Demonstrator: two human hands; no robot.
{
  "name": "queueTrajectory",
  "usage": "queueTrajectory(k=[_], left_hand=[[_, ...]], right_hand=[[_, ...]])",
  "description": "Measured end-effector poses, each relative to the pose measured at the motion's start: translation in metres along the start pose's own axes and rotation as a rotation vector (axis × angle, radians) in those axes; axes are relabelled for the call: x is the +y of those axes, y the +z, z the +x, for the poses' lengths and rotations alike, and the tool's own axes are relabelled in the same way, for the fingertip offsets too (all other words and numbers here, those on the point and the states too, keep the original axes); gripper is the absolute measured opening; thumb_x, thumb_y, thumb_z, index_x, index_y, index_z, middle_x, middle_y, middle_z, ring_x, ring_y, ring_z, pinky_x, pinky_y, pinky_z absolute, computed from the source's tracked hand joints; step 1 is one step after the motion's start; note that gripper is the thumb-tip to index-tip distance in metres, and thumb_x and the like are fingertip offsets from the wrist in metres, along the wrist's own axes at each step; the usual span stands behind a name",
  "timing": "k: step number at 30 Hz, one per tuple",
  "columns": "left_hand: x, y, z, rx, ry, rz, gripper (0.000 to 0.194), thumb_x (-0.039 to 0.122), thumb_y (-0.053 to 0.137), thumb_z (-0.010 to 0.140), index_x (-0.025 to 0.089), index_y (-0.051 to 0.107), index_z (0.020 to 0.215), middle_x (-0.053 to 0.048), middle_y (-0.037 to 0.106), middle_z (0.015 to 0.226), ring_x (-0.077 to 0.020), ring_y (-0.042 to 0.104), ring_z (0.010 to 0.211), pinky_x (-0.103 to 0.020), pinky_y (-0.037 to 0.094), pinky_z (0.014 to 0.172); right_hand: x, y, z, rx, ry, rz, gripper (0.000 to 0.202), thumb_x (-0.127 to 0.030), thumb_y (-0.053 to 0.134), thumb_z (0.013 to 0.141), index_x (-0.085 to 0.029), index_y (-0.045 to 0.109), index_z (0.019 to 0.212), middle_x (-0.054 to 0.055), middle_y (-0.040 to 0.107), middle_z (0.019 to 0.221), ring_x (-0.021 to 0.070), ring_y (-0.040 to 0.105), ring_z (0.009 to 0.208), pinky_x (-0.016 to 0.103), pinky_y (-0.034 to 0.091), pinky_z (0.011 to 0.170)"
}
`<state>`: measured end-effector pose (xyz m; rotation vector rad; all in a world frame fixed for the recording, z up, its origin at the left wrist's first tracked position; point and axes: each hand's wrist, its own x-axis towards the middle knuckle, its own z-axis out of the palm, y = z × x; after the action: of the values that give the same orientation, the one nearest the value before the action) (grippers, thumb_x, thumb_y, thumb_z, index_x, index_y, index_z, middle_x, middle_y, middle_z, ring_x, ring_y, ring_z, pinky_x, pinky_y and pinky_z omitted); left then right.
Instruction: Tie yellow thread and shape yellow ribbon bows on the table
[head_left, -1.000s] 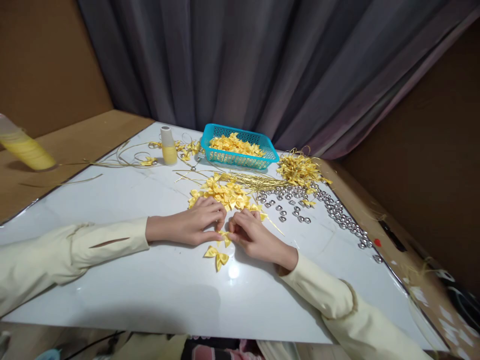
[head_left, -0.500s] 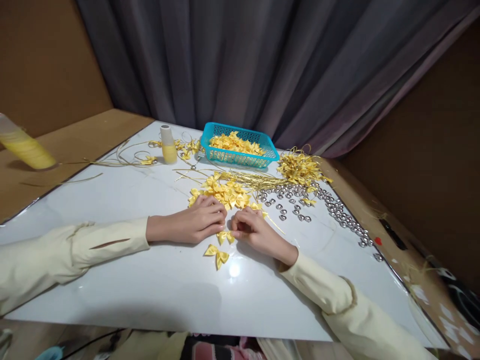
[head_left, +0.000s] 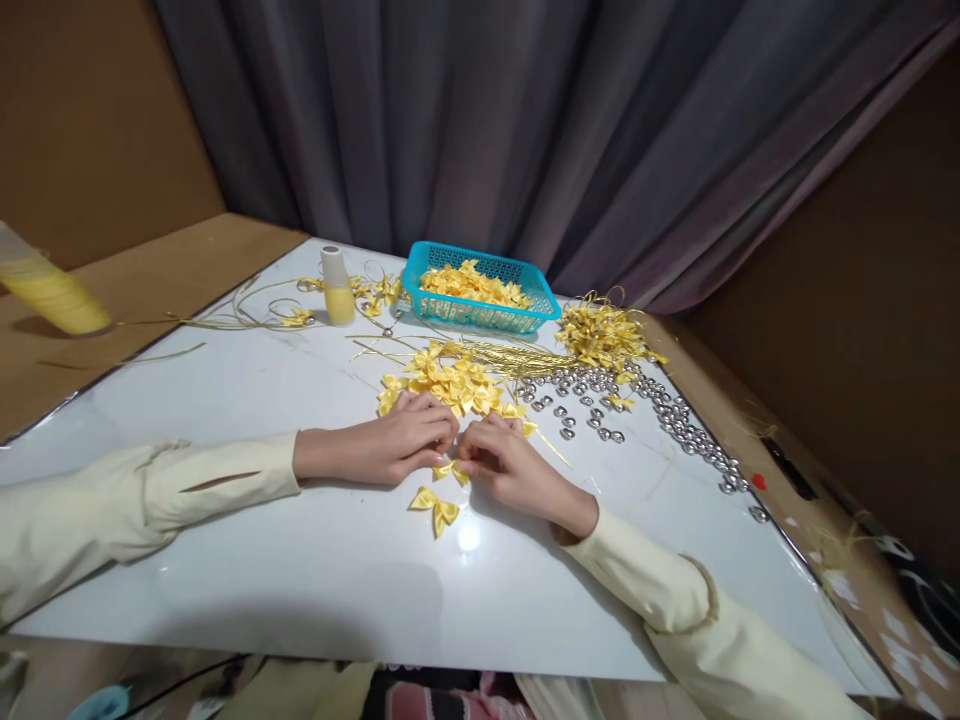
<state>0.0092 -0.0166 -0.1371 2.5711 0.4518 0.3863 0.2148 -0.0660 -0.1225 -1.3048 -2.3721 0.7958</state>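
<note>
My left hand (head_left: 409, 440) and my right hand (head_left: 510, 462) meet over the white table, fingertips nearly touching. Between them is a yellow ribbon bow (head_left: 451, 470), pinched by the fingers of both hands and partly covered by them. Just below, toward me, a second yellow bow (head_left: 435, 508) lies flat on the table. Beyond my fingers rises a heap of yellow bows (head_left: 457, 382), its near edge hidden by my hands.
Behind the heap sits a turquoise basket (head_left: 480, 322) of yellow bows. Gold cords (head_left: 517, 358) run to a bundle of tied bows (head_left: 604, 335). Small silver bells or beads (head_left: 675, 420) scatter along the right. A yellow-and-white bottle (head_left: 337, 290) stands at back left.
Both hands have drawn slightly closer together over the bow, covering more of it. The loose bow below has not moved.
</note>
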Motion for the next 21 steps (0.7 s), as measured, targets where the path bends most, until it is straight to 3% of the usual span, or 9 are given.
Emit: queueTrajectory(k=[9,21], left_hand=[[0.0034,-0.0031,0.001,-0.012,0.002,-0.071,0.018,0.028,0.039,0.097,0.02,0.045,0.082,-0.004,0.055,0.092,-0.0223,0.04,0.094,-0.039,0.026,0.086],[0.0038,-0.0047,-0.0002,-0.004,0.002,-0.037,0.016,0.026,0.043,0.095,0.019,0.049,0.082,-0.004,0.058,0.095,-0.0225,0.042,0.096,-0.039,0.025,0.088]], right_hand=[[-0.0028,-0.0017,-0.0002,-0.03,0.112,0.078,0.023,-0.016,0.06,0.086,-0.016,0.048,0.068,-0.001,0.052,0.07,0.0166,0.044,0.082,0.034,0.024,0.083],[-0.0024,-0.0019,-0.0054,0.003,0.066,-0.127,0.017,-0.025,0.06,0.088,-0.017,0.054,0.074,0.001,0.058,0.077,0.019,0.044,0.086,0.033,0.023,0.078]])
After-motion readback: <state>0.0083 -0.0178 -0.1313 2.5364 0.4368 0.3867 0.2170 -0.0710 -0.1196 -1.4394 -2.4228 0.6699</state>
